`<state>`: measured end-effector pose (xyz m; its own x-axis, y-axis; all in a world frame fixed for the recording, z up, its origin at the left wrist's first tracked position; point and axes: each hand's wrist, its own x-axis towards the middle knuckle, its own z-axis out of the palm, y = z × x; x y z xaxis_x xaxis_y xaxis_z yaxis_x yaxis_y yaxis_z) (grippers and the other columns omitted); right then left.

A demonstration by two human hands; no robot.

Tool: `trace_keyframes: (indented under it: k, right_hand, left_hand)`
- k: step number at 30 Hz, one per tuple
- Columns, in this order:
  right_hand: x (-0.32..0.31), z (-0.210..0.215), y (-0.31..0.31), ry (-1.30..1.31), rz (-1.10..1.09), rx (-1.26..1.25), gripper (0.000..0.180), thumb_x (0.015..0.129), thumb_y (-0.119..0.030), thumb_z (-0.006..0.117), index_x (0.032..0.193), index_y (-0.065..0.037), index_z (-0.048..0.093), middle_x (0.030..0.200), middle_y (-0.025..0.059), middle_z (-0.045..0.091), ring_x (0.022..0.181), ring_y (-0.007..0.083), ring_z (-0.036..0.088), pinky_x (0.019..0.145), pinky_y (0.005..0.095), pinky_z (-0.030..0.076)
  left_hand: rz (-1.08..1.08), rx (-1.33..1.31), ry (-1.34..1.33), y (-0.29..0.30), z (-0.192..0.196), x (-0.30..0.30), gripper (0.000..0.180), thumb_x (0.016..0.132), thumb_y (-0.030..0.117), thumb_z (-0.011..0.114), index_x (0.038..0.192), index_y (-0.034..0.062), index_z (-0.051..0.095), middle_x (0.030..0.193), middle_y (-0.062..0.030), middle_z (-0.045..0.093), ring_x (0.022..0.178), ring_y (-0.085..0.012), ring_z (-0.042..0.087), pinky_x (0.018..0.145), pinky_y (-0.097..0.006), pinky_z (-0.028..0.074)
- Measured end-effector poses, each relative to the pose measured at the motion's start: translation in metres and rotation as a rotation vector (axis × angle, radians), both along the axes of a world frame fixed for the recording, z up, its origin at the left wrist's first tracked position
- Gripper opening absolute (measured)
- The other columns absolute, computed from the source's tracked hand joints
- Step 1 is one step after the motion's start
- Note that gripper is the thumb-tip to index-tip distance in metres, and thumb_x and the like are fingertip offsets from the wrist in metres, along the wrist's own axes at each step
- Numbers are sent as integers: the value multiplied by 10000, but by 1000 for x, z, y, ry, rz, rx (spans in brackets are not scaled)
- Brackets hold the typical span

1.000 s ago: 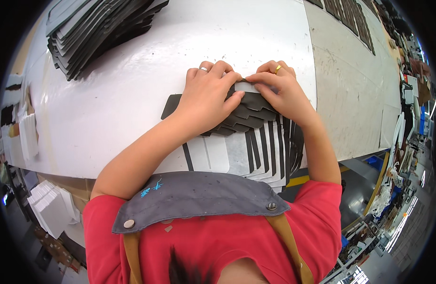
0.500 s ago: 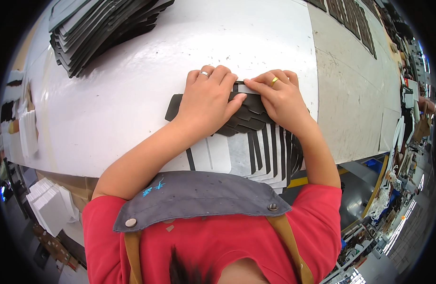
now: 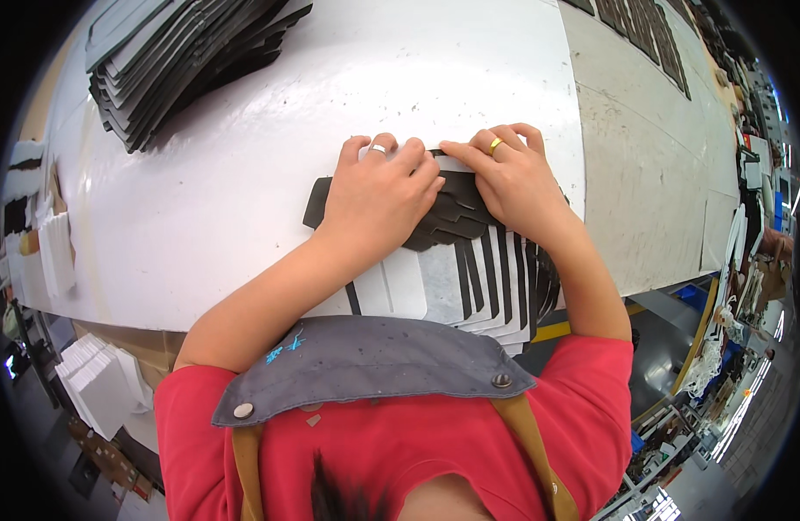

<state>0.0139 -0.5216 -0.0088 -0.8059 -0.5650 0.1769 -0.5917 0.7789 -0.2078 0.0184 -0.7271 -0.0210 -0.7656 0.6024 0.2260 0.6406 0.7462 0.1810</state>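
A fan of overlapping black, leather-like pieces (image 3: 453, 212) lies on top of several white panels with black edge strips (image 3: 404, 282), close in front of me. My left hand (image 3: 378, 193) rests over the black pieces with its fingers bent and its thumb drawn in beside the forefinger. At the far edge of the pile, my right hand (image 3: 520, 181) holds its thumb and forefinger together at a narrow black edge with a pale strip under it. Both sets of fingertips are close to each other there. The palms hide much of the pile.
A tall fanned stack of black and white panels (image 3: 178, 69) stands at the far left of the white table (image 3: 243, 217). Rows of dark pieces (image 3: 643, 30) lie at the far right. White blocks (image 3: 100, 382) sit below the table's left side.
My left thumb has drawn in toward the forefinger, and the left fingers have curled more. My right fingertips have shifted slightly left along the pile's far edge.
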Motion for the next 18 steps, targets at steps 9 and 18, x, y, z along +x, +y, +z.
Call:
trace_keyframes:
  k: [9,18]
  right_hand:
    - [2,-6,-2,99,51,47,312,792,-33,570,1047,-170,687,921,3,628,929,161,578,957,375,351]
    - [-5,-5,16,-33,-157,-110,55,860,-106,611,899,-80,583,895,46,589,905,226,557,895,384,363]
  left_hand:
    - [15,62,22,-2,-1,1,221,873,248,632,1004,70,650,1066,-29,635,988,-209,601,918,-389,398]
    - [5,167,-61,1,1,-1,283,870,168,617,1130,60,593,1130,-67,607,1055,-240,566,947,-408,380]
